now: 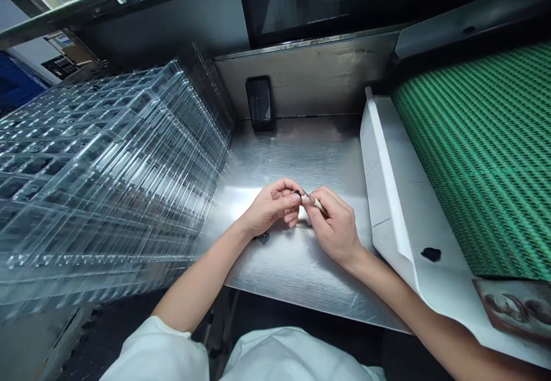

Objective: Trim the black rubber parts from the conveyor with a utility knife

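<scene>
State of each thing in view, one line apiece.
Left hand: closed on small black part
Small black part: pinched, partly hidden
Right hand: closed on thin tool
Thin tool: tip directed toward small black part
Dark piece: lying on metal table, partly hidden
Clear trays: stacked
Green belt: running or stopped, can't tell

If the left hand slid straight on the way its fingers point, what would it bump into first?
Probably the slim tool held in the right hand, just ahead of the left hand, though depth is unclear.
</scene>
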A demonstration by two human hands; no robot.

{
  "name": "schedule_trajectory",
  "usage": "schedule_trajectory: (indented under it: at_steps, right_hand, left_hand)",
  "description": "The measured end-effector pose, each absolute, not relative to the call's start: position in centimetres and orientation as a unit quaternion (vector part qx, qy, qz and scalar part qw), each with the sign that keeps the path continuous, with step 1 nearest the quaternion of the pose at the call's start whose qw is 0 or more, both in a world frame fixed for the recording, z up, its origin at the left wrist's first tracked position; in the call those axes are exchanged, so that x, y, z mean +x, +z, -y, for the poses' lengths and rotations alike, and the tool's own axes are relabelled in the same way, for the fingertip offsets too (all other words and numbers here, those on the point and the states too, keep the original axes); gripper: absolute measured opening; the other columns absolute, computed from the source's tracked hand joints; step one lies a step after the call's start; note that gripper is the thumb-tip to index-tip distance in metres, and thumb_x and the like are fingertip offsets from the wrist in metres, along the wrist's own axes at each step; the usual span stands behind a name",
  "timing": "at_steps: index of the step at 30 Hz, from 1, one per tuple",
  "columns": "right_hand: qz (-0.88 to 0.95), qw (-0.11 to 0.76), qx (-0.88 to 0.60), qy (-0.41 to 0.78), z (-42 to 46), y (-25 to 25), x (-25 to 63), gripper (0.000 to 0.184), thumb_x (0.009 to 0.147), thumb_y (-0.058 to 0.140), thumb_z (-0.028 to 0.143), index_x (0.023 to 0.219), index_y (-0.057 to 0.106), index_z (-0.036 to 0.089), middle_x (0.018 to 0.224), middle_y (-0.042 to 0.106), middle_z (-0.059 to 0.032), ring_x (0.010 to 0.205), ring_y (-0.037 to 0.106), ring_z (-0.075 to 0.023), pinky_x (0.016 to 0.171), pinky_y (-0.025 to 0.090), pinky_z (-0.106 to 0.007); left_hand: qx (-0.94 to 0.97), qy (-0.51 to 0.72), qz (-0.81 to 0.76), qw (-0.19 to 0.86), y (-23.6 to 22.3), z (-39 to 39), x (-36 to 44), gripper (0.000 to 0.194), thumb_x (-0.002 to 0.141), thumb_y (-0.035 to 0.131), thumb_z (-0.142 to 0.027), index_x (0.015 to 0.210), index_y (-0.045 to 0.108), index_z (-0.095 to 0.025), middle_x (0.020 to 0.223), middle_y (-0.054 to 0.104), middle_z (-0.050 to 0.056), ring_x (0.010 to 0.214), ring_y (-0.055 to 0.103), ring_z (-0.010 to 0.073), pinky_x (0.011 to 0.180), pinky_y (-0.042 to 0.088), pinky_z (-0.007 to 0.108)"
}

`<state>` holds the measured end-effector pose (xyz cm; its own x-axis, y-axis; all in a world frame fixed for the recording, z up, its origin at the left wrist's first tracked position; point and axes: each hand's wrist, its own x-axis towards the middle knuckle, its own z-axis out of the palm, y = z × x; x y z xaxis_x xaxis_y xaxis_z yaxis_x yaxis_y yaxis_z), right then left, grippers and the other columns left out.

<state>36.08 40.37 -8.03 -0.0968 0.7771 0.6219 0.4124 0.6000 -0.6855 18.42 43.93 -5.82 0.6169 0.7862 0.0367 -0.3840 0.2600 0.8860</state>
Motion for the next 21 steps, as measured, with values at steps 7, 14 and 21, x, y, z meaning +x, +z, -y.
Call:
schedule_trajectory:
  at_steps: [7, 14, 21]
  right_hand:
    - [0.870, 0.429, -0.245, 0.007, -38.8, -8.5, 35.0, 0.016, 0.100, 0.050, 0.016, 0.090, 0.063, 0.016, 0.077, 0.052, -0.0009, 0.067, 0.031, -0.0115, 0.066, 0.023, -0.028]
    - [0.884, 0.400, -0.244, 0.011, -39.2, -9.0, 34.7, 0.021, 0.105, 0.051, 0.022, 0.091, 0.066, 0.015, 0.073, 0.050, -0.0004, 0.065, 0.029, -0.0103, 0.066, 0.020, -0.028]
    - [0.892, 0.375, -0.249, 0.039, -38.8, -9.1, 35.3, 0.020, 0.104, 0.052, 0.022, 0.091, 0.066, 0.016, 0.073, 0.053, 0.0007, 0.063, 0.032, -0.0093, 0.065, 0.023, -0.028]
  left_hand:
    - [0.426, 0.539, -0.325, 0.650, -5.3, -46.7, 16.1, 0.020, 0.083, 0.060, -0.026, 0.095, 0.047, -0.017, 0.078, 0.054, -0.001, 0.057, 0.049, 0.0099, 0.059, 0.048, 0.028]
    - [0.611, 0.476, -0.503, 0.384, -6.7, -47.7, 15.4, 0.010, 0.081, 0.056, -0.026, 0.084, 0.057, -0.016, 0.069, 0.044, -0.001, 0.064, 0.041, 0.0123, 0.063, 0.033, 0.027]
    - [0.826, 0.180, -0.510, 0.162, -6.0, -46.5, 13.7, 0.035, 0.093, 0.059, -0.032, 0.127, 0.067, -0.024, 0.101, 0.059, 0.003, 0.091, 0.058, 0.0189, 0.082, 0.041, 0.032]
